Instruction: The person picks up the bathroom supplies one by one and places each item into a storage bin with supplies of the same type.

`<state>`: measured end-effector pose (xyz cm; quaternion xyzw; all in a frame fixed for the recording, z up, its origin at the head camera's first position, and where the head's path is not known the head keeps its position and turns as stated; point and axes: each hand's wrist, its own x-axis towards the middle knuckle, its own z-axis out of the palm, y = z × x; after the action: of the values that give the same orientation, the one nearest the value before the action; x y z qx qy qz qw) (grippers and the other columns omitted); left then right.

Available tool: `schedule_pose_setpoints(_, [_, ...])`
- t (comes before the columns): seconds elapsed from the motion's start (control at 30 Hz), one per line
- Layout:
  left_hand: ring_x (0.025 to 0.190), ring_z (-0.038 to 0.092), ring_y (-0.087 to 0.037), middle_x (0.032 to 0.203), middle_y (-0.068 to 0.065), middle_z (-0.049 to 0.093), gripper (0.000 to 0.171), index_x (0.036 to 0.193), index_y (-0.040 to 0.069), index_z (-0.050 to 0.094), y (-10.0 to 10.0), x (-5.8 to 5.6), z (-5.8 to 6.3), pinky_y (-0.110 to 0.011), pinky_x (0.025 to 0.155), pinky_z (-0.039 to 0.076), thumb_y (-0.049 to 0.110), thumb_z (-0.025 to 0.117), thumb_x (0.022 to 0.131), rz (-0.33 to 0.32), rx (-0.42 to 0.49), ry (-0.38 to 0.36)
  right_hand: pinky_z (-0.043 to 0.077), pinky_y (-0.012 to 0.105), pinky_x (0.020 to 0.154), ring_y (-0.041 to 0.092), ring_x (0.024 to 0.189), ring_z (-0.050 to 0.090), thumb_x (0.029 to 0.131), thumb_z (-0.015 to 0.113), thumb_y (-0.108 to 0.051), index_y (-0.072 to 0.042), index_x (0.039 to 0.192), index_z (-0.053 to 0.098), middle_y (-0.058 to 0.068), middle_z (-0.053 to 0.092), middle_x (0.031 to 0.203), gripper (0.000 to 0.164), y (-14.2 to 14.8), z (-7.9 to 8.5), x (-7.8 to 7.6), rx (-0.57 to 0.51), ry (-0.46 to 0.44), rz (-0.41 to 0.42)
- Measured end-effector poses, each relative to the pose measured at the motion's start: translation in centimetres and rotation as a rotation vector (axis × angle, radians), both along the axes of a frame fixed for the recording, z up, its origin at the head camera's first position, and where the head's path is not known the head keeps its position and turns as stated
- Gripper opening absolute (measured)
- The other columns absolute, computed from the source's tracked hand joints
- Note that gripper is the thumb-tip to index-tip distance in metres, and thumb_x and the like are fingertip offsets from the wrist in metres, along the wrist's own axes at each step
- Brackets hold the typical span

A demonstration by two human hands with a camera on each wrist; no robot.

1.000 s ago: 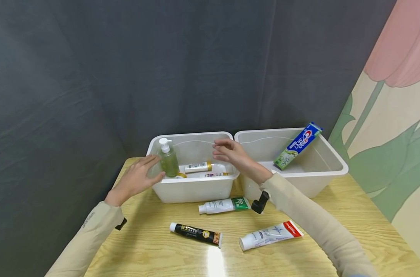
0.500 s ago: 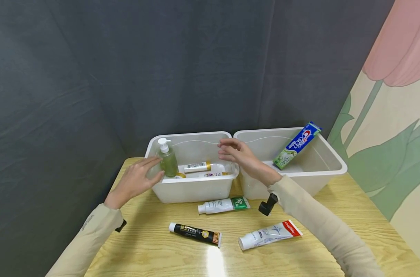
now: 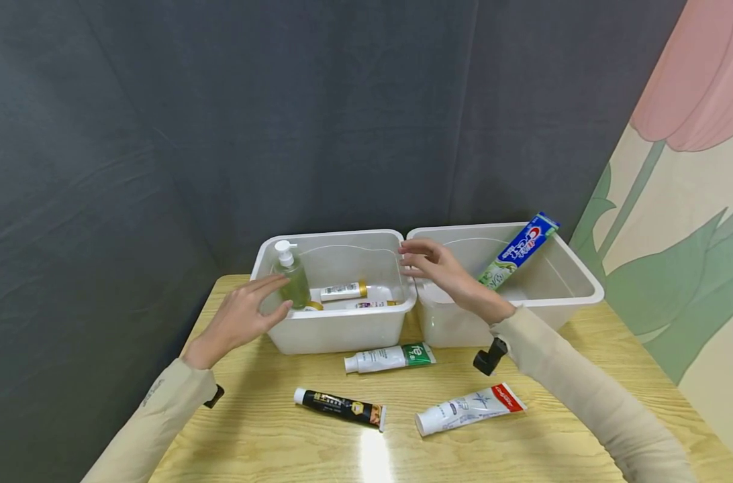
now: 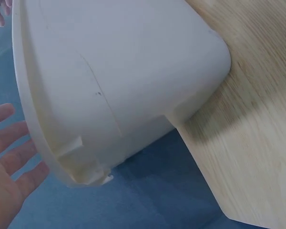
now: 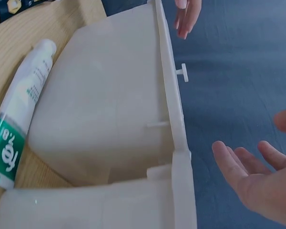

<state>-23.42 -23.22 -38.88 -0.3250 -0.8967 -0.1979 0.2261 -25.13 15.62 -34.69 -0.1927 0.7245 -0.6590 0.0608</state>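
My left hand (image 3: 239, 315), fingers extended, hovers over the left rim of the left white bin (image 3: 336, 335), its fingertips overlapping the green pump bottle (image 3: 294, 285) in the head view. My right hand (image 3: 445, 274) holds nothing; its fingers are loosely bent above the spot where the two bins meet. Inside the left bin, besides the bottle, lie a white tube with a gold cap (image 3: 344, 291) and another small tube (image 3: 374, 304). A blue and green Crest toothpaste box (image 3: 526, 243) leans in the right white bin (image 3: 550, 306), its lower end hidden behind my right hand.
On the wooden table (image 3: 270, 443) lie a white and green toothpaste tube (image 3: 391, 358) before the left bin, a black tube (image 3: 341, 407) nearer me, and a white and red Colgate tube (image 3: 470, 409) at right. A dark curtain (image 3: 318, 121) hangs behind the bins.
My right hand has moved right, from above the left bin to where the bins meet. The left hand stays nearly in place. The bins and tubes have not moved.
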Motion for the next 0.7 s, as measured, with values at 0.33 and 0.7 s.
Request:
schedule_pose_setpoints(0.33, [0.115,0.062,-0.035,0.131,-0.017,0.062,0.045,0.129,0.005,0.066,0.7,0.5,0.3,-0.053,0.087,0.052,0.029,0.069,0.091,-0.065,0.038,0.022,0.045,0.047,0.099,0.036,0.122,0.052,0.104,0.049,-0.008,0.011,0.143,0.039,0.031,0.044,0.14,0.044,1.9,-0.4,-0.1,0.059,0.039,-0.013])
schedule_pose_setpoints(0.7, [0.119,0.06,-0.033,0.137,-0.011,0.059,0.046,0.133,0.012,0.064,1.8,1.5,0.9,-0.052,0.093,0.049,0.033,0.067,0.092,-0.075,0.065,-0.07,0.05,0.03,0.093,0.031,0.121,0.056,0.104,0.049,-0.005,0.013,0.141,0.041,0.031,0.045,0.14,0.042,4.2,-0.7,0.0,0.129,0.132,-0.035])
